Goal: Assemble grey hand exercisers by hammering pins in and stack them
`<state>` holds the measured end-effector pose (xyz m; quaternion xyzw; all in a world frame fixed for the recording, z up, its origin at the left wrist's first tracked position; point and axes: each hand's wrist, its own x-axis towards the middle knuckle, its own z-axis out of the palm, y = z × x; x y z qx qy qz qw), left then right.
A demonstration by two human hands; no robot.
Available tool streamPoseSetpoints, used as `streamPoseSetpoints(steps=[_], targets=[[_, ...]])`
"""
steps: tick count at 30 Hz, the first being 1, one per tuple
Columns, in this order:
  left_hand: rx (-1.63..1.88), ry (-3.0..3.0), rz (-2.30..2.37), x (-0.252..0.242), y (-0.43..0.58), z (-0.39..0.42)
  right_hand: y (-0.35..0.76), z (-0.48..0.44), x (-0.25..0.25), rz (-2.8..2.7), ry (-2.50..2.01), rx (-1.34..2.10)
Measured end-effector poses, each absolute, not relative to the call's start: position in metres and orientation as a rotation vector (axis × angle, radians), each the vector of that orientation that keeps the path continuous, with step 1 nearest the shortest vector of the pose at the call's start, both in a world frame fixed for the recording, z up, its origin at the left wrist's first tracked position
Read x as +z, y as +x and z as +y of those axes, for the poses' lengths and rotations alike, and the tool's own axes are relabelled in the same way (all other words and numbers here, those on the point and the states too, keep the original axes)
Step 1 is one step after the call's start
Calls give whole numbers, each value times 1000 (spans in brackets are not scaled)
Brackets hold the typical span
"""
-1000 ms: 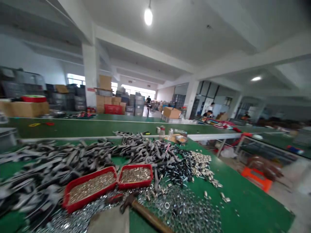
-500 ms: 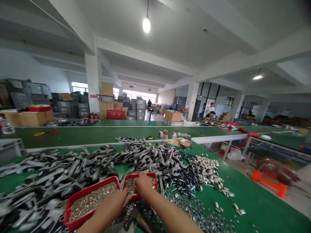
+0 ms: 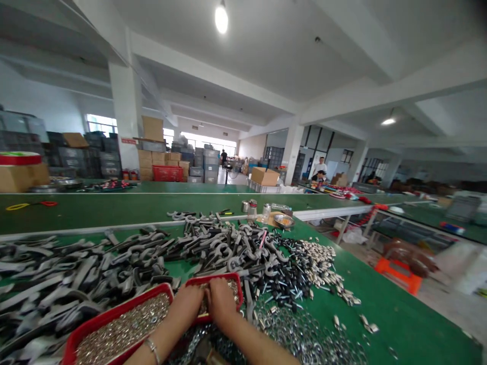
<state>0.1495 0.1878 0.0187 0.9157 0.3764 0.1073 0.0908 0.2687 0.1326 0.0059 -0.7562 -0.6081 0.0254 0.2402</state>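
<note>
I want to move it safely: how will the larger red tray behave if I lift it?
The larger red tray will probably feel heavy for its size, because it is filled with small metal parts. Its low rim suggests they could spill if it tips. Its thin walls may flex a little.

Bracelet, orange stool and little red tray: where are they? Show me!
bracelet [image 3: 152, 350]: head view, on its metal band.
orange stool [image 3: 395, 274]: head view, on its top edge.
little red tray [image 3: 215, 278]: head view, on its far rim.

Left hand [image 3: 186, 306] and right hand [image 3: 222, 304] down together at a small red tray [image 3: 216, 278], over little metal pieces [image 3: 232, 289], bracelet [image 3: 152, 350] on the left wrist, bigger red tray [image 3: 114, 310] just beside, washers [image 3: 304, 329] and black bolts [image 3: 289, 276] heaped on the green workbench [image 3: 380, 304]
</note>
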Motion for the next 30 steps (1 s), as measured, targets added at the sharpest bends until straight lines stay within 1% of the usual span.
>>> streamPoseSetpoints(steps=[3, 7, 12, 15, 17, 20, 23, 30], targets=[[488, 2642, 1118, 26, 143, 178, 271, 127, 24, -1556, -2031, 134], [708, 2378, 1186, 42, 120, 146, 271, 88, 44, -1608, -1832, 329], [837, 2132, 1166, 40, 64, 111, 257, 24, 30, -1711, -1576, 683], [859, 1962, 1181, 36, 23, 76, 240, -11, 20, -1714, -1527, 825], [879, 1730, 1190, 34, -1, 52, 229, -21, 14, -1720, -1544, 849], [880, 1449, 1192, 29, -23, 28, 221, -14, 7, -1760, -1584, 805], [853, 1483, 1231, 22, -26, 20, 221, 6, 5, -1813, -1615, 751], [857, 1661, 1324, 4, -5, 26, 219, 35, 10, -1917, -1691, 740]])
